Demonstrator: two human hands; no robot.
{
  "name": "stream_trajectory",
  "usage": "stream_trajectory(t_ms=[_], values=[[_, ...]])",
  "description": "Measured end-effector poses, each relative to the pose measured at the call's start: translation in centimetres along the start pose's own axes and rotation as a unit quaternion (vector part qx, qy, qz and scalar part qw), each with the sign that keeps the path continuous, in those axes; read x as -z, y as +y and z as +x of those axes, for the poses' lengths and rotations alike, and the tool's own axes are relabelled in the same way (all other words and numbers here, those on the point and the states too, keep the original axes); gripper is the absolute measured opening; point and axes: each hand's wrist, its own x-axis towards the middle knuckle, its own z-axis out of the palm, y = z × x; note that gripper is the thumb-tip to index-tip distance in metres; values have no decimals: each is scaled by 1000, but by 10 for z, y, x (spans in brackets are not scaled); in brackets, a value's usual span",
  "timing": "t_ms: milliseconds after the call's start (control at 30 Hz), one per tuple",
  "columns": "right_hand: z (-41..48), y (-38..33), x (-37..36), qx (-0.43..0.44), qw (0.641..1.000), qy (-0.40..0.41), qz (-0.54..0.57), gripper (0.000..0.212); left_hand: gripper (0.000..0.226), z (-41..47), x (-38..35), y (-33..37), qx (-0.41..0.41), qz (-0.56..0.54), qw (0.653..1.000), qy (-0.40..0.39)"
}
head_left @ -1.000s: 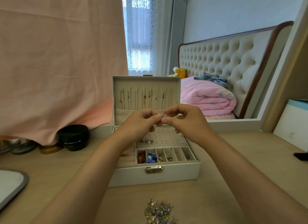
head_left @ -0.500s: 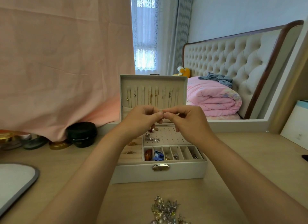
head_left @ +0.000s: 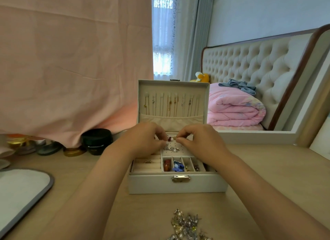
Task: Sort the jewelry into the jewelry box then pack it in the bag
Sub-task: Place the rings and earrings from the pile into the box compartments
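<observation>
An open white jewelry box (head_left: 178,184) stands on the wooden table, lid upright with several thin necklaces (head_left: 169,104) hanging inside. Both my hands hover over the box's perforated earring panel (head_left: 180,148). My left hand (head_left: 144,139) and my right hand (head_left: 200,141) each have fingertips pinched together around a small earring (head_left: 172,138) between them; the piece is tiny and hard to make out. Front compartments hold red, blue and metal pieces (head_left: 175,165). A heap of loose jewelry (head_left: 187,225) lies on the table near me.
A grey-rimmed tray (head_left: 21,191) sits at the left edge. Black and gold jars (head_left: 96,141) stand behind the box under a pink cloth (head_left: 71,70). A mirror frame (head_left: 259,134) runs along the back right. No bag is in view.
Both hands have dropped from in front of the lid down to the earring panel, still pinching the small piece. The camera has shifted, so the box sits further right.
</observation>
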Motion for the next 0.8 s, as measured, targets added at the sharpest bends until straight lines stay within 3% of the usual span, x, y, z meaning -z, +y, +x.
stream_trajectory(t_ms=[433,800], values=[[4,-5,-8,21,997,-13,-71,7,17,0,-1,-4,-2,3,1000,-12],[4,-10,-11,41,998,-21,-53,3,15,0,0,-2,3,3,1000,-19]])
